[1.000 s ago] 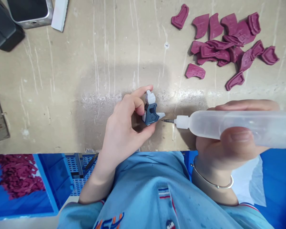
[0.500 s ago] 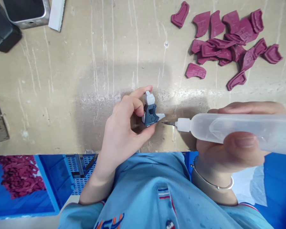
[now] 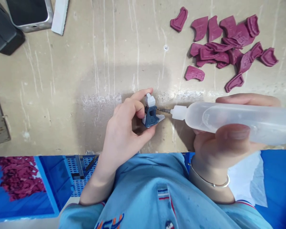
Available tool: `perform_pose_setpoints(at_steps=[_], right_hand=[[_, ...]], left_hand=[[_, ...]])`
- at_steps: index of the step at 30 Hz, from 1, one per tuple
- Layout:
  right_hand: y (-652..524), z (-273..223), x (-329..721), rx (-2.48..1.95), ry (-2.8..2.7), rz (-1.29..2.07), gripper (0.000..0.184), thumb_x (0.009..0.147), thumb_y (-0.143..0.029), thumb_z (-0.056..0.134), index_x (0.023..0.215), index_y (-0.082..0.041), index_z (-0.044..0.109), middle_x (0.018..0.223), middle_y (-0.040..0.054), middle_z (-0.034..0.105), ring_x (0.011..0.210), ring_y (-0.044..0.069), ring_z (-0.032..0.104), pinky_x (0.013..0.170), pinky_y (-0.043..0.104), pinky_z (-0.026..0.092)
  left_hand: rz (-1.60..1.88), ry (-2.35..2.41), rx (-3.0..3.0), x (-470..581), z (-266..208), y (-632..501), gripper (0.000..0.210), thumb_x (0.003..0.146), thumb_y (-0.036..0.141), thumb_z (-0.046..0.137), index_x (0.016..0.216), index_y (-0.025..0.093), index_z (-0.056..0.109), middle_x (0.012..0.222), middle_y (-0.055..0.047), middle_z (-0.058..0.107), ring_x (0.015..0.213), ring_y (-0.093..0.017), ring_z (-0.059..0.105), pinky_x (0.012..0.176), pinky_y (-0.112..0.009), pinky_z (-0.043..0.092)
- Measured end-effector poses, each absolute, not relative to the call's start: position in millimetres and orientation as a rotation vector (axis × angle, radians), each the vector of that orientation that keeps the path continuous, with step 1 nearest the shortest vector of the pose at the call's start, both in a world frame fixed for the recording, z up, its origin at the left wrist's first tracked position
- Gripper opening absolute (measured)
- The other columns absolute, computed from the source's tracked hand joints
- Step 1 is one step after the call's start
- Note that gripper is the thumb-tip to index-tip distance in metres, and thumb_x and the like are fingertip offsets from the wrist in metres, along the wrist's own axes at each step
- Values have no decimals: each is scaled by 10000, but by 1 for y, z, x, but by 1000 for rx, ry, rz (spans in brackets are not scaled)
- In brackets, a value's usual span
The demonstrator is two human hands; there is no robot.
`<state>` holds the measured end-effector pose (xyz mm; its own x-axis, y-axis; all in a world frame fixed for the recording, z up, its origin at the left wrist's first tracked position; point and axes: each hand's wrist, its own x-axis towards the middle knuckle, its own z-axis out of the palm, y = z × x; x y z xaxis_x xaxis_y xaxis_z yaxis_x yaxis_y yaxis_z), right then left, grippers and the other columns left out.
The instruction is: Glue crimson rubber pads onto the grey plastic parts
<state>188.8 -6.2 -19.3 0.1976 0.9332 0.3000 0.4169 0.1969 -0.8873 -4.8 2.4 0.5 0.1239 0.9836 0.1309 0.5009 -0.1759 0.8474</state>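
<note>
Two hands work over a scuffed beige counter [image 3: 62, 95]. Largest item in use: a translucent squeeze bottle [image 3: 228, 119], lying nearly level, gripped by the right hand [image 3: 219, 143] with thumb on top and fingers wrapped behind. Its fine metal needle tip [image 3: 164, 110] points left and touches, or sits just at, the opening of a small dark-blue and white plastic part [image 3: 150, 114]. The left hand [image 3: 124, 127] pinches that part between thumb and forefinger, holding it upright on the counter near the front edge.

Well apart, at far right: a loose heap of maroon plastic pieces [image 3: 224, 47]. Far left corner: a phone [image 3: 28, 12] and a dark case [image 3: 3, 35]. Below the counter edge, a blue bin [image 3: 14, 203] holds more maroon pieces.

Risks, as judged:
- Too firm a squeeze floods the opening; liquid could run onto the left fingertips [image 3: 143, 93], which sit right beside the tip.
- The pinch is narrow; sideways needle pressure could tip or twist the part.
- A slipped needle could prick the thumb.
</note>
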Motion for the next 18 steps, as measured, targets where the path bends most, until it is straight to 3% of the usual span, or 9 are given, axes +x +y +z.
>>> perform_pose_setpoints(at_steps=[3, 7, 10, 12, 14, 16, 18], right_hand=[[2, -12, 183, -1348, -1218, 518, 457, 892, -738, 692, 988, -292, 714, 991, 15, 639, 836, 215, 638, 715, 393, 492], [3, -15, 180, -1377, -1146, 503, 486, 828, -768, 740, 939, -295, 719, 937, 13, 650, 834, 222, 641, 721, 379, 491], [5, -15, 184, -1323, -1044, 618, 486, 789, -766, 774, 883, -298, 688, 779, -11, 586, 629, 178, 553, 535, 337, 421], [8, -12, 195, -1226, -980, 880, 461, 849, -765, 698, 898, -308, 661, 662, -42, 463, 463, 137, 361, 398, 311, 272], [10, -8, 214, -1181, -947, 1123, 496, 952, -781, 485, 942, -313, 649, 642, -52, 352, 441, 132, 217, 364, 308, 178], [12, -10, 240, -1202, -892, 1211, 586, 994, -776, 319, 947, -300, 657, 678, -45, 308, 485, 141, 182, 377, 307, 163], [11, -18, 267, -1182, -798, 1178, 576, 981, -774, 357, 913, -291, 664, 700, -39, 307, 513, 143, 197, 395, 297, 161]], left_hand=[[948, 1454, 1752, -5, 1, 2, 363, 836, 115, 797, 934, 268, 483, 1439, -36, 702, 1061, -185, 767, 920, -368, 618], [955, 1461, 1781, -5, 2, 3, 372, 838, 116, 799, 930, 268, 472, 1446, -41, 702, 1054, -194, 758, 899, -384, 612], [958, 1485, 1797, -5, 2, 1, 375, 828, 111, 806, 934, 262, 480, 1431, -50, 707, 1154, -211, 735, 896, -362, 603], [982, 1493, 1781, -6, 0, 1, 386, 822, 114, 811, 1004, 260, 504, 1413, -66, 706, 1184, -207, 723, 906, -336, 603], [1015, 1475, 1774, -7, -2, 1, 446, 826, 128, 811, 1135, 259, 516, 1411, -83, 688, 1074, -173, 739, 876, -309, 612], [1001, 1470, 1799, -9, -3, 3, 523, 849, 153, 794, 1269, 263, 503, 1420, -98, 656, 937, -138, 724, 837, -297, 621], [946, 1500, 1858, -10, -2, 6, 550, 878, 175, 764, 1345, 269, 490, 1415, -108, 631, 917, -144, 703, 855, -319, 628]])
